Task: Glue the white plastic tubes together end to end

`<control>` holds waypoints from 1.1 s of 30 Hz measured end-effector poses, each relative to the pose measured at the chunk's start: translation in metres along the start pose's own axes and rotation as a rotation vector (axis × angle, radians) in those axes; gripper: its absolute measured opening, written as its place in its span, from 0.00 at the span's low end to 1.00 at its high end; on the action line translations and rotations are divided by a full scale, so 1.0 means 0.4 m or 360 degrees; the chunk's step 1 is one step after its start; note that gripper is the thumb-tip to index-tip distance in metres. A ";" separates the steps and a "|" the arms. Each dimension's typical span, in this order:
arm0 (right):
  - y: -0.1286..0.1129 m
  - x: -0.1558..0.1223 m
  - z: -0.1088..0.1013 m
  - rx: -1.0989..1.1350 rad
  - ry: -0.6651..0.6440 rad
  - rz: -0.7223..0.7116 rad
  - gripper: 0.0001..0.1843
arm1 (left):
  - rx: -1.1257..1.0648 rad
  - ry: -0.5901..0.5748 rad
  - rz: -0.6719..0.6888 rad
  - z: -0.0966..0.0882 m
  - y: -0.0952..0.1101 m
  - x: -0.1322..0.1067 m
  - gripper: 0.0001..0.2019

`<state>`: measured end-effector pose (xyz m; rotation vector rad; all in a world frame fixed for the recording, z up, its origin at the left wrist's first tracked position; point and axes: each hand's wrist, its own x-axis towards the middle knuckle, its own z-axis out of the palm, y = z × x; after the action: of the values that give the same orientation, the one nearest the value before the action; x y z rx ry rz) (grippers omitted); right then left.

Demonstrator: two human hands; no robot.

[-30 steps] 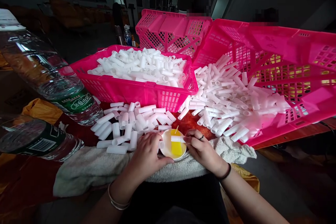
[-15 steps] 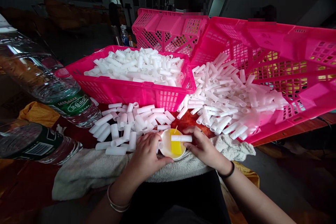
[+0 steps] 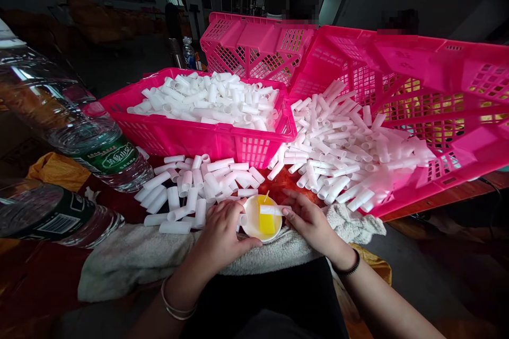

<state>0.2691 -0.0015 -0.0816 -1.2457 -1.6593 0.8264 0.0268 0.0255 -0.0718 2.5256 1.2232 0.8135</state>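
Observation:
My left hand (image 3: 225, 228) is curled at the left rim of a small round white dish (image 3: 251, 226). The end of a white plastic tube (image 3: 242, 220) shows inside its curled fingers, and the thumb lies along the dish's lower rim. In the dish sits a yellow block (image 3: 267, 224), with a thin pale stick (image 3: 266, 196) poking up beside it. My right hand (image 3: 308, 220) pinches another short white tube (image 3: 270, 210) by its right end. That tube lies level over the yellow block; whether it touches is unclear.
Loose white tubes (image 3: 214, 183) lie left of the dish. Behind stands a pink basket (image 3: 199, 140) heaped with tubes; a tipped pink crate (image 3: 417, 63) spills more at right. Large water bottles (image 3: 115, 153) stand at left. A pale towel (image 3: 131, 259) runs along the table edge.
My right thumb has slid up onto the tube's right end, and the hand has shifted slightly. The left hand and the dish stay where they were.

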 end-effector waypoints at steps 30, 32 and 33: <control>-0.154 -0.050 -0.050 0.0037 0.0272 -0.0382 0.09 | 0.0027 -0.0076 0.0262 -0.108 0.099 0.031 0.10; -0.179 -0.058 -0.053 0.0043 0.0236 -0.0360 0.09 | 0.0093 -0.0031 0.0354 -0.123 0.118 0.033 0.10; -0.190 -0.062 -0.054 0.0027 0.0213 -0.0351 0.09 | 0.0148 -0.0009 0.0395 -0.128 0.128 0.033 0.10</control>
<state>0.2631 -0.0462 -0.0122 -1.0597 -1.6421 0.6082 0.0378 0.0013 -0.0031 2.7924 0.9792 0.8172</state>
